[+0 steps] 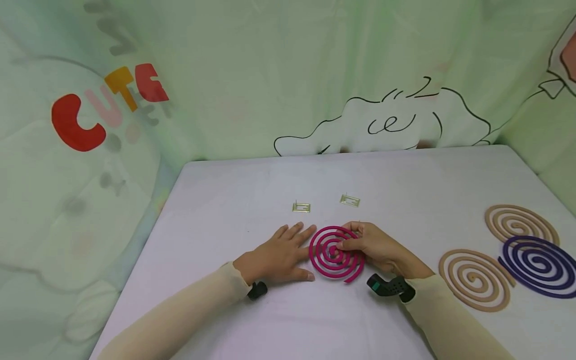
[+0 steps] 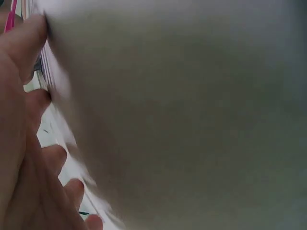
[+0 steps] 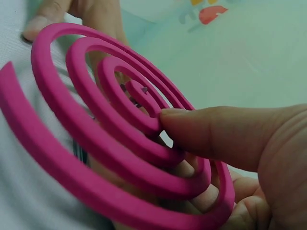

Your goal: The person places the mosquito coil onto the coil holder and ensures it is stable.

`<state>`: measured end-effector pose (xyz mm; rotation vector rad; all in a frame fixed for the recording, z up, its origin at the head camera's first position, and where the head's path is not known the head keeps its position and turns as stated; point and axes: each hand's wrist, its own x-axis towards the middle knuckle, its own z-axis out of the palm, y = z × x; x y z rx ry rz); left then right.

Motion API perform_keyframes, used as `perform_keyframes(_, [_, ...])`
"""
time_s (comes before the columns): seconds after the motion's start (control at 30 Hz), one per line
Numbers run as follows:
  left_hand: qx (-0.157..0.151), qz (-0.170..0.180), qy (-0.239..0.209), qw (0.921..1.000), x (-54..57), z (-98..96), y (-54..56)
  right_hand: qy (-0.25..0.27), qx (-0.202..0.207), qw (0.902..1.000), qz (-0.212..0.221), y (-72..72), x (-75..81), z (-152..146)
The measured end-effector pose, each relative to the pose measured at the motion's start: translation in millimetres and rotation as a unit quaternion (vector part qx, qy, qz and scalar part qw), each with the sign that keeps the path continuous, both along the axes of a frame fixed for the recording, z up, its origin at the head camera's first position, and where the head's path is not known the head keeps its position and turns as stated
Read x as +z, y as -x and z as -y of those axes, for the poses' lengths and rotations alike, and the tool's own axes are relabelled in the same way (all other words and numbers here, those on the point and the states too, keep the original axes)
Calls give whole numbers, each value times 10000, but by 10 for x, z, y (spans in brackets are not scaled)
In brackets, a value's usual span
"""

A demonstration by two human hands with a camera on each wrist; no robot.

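A pink mosquito coil point(image 1: 333, 250) is raised at a tilt above the white table, pinched by my right hand point(image 1: 380, 247). In the right wrist view the thumb point(image 3: 206, 127) presses on the front of the coil's rings, with the other fingers behind. A small dark tip shows at the coil's centre point(image 3: 139, 87). My left hand point(image 1: 281, 254) lies palm down on the table with spread fingers, its fingertips right at the coil's left edge. The left wrist view shows those fingers point(image 2: 36, 103) along the tabletop. Beyond the hands lie two small gold-coloured metal coil stands point(image 1: 301, 207), point(image 1: 350, 200).
On the right side of the table point(image 1: 234, 195) lie two tan coils point(image 1: 473, 276) and a purple coil point(image 1: 537, 260), which overlaps the farther tan one. A printed curtain point(image 1: 252, 75) hangs behind the table and at its sides. Each wrist wears a black band.
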<state>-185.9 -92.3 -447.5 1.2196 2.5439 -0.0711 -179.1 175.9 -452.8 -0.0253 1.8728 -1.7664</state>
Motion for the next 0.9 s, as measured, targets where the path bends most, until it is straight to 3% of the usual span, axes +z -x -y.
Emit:
perform_keyframes(0.27, [-313,-133,13,9994,-7,41,-95,67,-15,10000,49,-11,3,0])
perform_keyframes(0.9, [-303,12,130,9995,21,72,-137,35,-28,10000,66,-19,16,53])
